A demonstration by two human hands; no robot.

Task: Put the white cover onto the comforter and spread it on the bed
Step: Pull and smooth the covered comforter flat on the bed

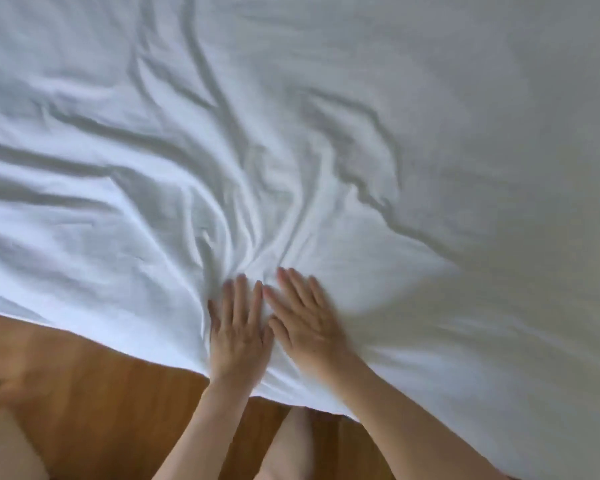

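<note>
Wood floor (94, 382) at lower left, white cover (291, 140) lying over the bed and filling the rest of the view, its edge hanging at the near side. Left hand (238, 329) flat on the cover near that edge, fingers straight, gripping nothing. Right hand (303, 318) just beside it, also flat, fingers extended, blurred. Creases fan out from the hands across the left and middle; far right looks smoother. Judgement: cover seems already on, spreading mostly done, smoothing wrinkles is what's left. Comforter itself not visible

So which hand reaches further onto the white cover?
The right hand: its fingertips lie further up the cover than those of the left hand beside it.
</note>
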